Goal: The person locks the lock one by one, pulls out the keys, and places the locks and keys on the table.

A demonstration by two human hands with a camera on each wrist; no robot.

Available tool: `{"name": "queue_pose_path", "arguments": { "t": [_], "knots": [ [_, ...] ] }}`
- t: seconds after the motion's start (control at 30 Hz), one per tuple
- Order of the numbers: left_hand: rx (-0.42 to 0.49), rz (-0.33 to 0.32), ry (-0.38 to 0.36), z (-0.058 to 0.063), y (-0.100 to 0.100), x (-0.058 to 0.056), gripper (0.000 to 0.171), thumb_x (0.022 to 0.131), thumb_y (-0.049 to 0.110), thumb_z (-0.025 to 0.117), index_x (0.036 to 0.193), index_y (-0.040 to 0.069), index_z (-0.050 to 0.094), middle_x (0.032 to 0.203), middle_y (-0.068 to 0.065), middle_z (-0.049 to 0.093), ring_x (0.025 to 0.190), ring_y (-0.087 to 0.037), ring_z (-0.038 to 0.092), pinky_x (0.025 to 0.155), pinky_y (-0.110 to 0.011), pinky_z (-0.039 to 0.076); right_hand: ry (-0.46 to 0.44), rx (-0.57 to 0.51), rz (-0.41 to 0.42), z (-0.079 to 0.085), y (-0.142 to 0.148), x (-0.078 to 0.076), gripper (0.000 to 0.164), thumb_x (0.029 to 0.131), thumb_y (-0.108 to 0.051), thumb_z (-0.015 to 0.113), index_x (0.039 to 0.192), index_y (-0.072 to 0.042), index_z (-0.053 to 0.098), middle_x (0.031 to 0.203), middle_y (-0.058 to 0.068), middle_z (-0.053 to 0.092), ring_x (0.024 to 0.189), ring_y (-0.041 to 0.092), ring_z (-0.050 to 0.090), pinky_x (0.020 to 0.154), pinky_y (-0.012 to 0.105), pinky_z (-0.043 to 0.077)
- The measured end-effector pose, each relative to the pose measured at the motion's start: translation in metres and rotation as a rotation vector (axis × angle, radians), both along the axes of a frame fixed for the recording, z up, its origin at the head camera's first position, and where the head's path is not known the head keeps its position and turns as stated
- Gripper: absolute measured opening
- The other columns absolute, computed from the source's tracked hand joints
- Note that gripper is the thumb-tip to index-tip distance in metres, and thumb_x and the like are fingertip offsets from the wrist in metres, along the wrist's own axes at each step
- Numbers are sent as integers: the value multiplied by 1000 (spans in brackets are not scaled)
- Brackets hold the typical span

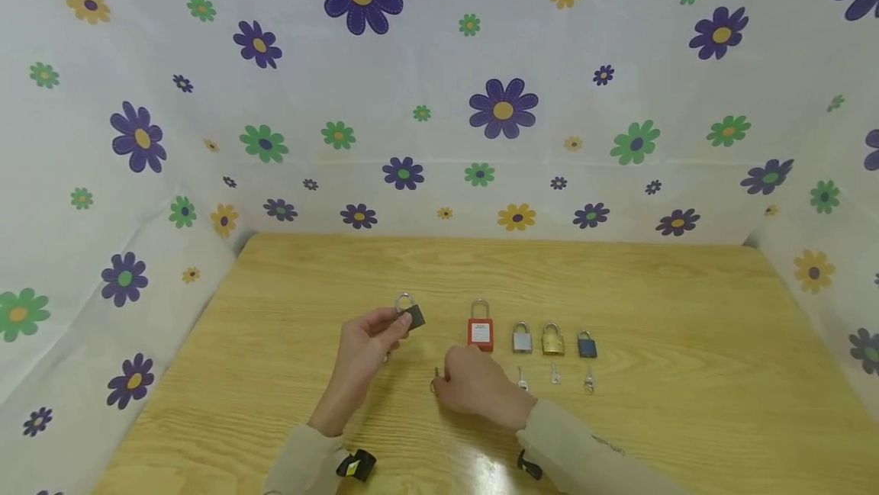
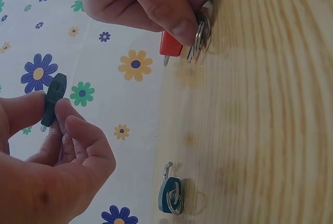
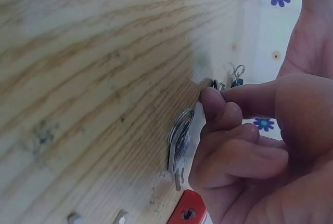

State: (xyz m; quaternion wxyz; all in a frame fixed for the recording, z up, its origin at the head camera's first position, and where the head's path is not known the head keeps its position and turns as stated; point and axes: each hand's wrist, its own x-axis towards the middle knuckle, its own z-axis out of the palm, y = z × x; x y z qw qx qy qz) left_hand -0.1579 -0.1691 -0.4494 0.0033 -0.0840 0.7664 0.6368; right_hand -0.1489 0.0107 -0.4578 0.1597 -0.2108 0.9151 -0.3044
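My left hand [image 1: 371, 339] holds a dark padlock [image 1: 414, 316] above the table between thumb and fingers. Its silver shackle points up in the head view; in the left wrist view the padlock [image 2: 54, 96] looks dark green, with its underside towards the camera. Low at the table, my right hand [image 1: 477, 380] pinches a set of keys on a ring [image 2: 202, 34]. Just beyond that hand stands a red padlock [image 1: 480, 332] with a white label. In the left wrist view, a dark green padlock [image 2: 170, 195] on the table has a key ring hanging from its underside.
Right of the red padlock lie a silver padlock [image 1: 522, 340], a brass padlock [image 1: 552, 341] and a blue padlock [image 1: 587, 345] in a row. Nearer me are a silver key [image 1: 523, 382], a second key [image 1: 555, 374] and a third key [image 1: 588, 380]. A flowered cloth [image 1: 439, 136] surrounds the table.
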Motion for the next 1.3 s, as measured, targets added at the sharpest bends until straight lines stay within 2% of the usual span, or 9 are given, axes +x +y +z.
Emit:
{"name": "queue_pose_path", "arguments": {
  "t": [0.2, 0.37, 0.43, 0.53, 0.67, 0.77, 0.97, 1.07, 1.3],
  "knots": [
    [-20, 0, 11, -1, -1, 1, 30, 91, 22, 70, 108, -2, 70, 97, -16, 73, 90, -33, 65, 77, -42, 54, 12, -68, -9, -2, 10, -1, 61, 93, -22, 60, 41, -21, 29, 36, -13, 22, 29, -1, 17, 29, 15, 15],
    [-83, -59, 57, -4, 0, 2, 29, 89, 21, 72, 106, -2, 71, 97, -18, 74, 89, -32, 67, 77, -43, 56, -11, -136, -30, 11, 36, -3, 62, 101, -26, 51, 42, -21, 33, 36, -11, 29, 30, 0, 21, 30, 16, 19],
    [-154, -87, 79, -6, 3, 1, 27, 88, 21, 73, 103, -1, 72, 95, -16, 75, 86, -27, 69, 76, -42, 57, -30, -145, -60, 19, 50, -3, 61, 102, -28, 49, 43, -18, 39, 38, -9, 35, 31, 1, 23, 32, 17, 20],
    [-277, -116, 106, -9, 8, 0, 22, 86, 20, 75, 99, 2, 74, 92, -12, 76, 80, -20, 69, 74, -43, 57, -36, -137, -132, 30, 73, -3, 59, 102, -31, 49, 47, -12, 55, 40, -6, 44, 32, 3, 24, 33, 19, 22],
    [-423, -132, 115, -11, 18, -4, 20, 84, 22, 75, 96, 6, 75, 90, -8, 75, 77, -15, 67, 71, -42, 57, -26, -125, -213, 41, 102, -1, 54, 102, -31, 50, 60, -5, 71, 43, -5, 44, 36, 6, 27, 37, 22, 24],
    [-491, -143, 106, -11, 25, -9, 19, 85, 23, 74, 95, 7, 75, 89, -7, 75, 76, -16, 66, 70, -41, 57, -30, -119, -240, 46, 119, 1, 53, 102, -32, 49, 63, -5, 71, 43, -6, 38, 38, 7, 29, 40, 23, 26],
    [-570, -152, 52, -14, 33, -18, 21, 84, 23, 75, 95, 6, 75, 88, -8, 75, 77, -17, 65, 69, -39, 57, -40, -123, -249, 45, 139, 6, 53, 103, -33, 47, 63, -7, 71, 44, -4, 46, 40, 8, 32, 41, 23, 27],
    [-606, -170, 50, -15, 34, -20, 20, 83, 22, 76, 94, 5, 75, 86, -8, 74, 74, -17, 63, 66, -37, 56, -45, -128, -251, 45, 143, 6, 53, 103, -33, 48, 63, -6, 71, 45, -3, 50, 40, 8, 33, 41, 23, 27],
    [-667, -194, 29, -19, 36, -22, 15, 83, 18, 76, 86, 4, 75, 76, -6, 72, 62, -14, 58, 54, -28, 50, -78, -152, -242, 46, 145, 7, 54, 102, -35, 48, 63, -6, 71, 43, -6, 44, 38, 6, 26, 38, 21, 21]
  ]
}}
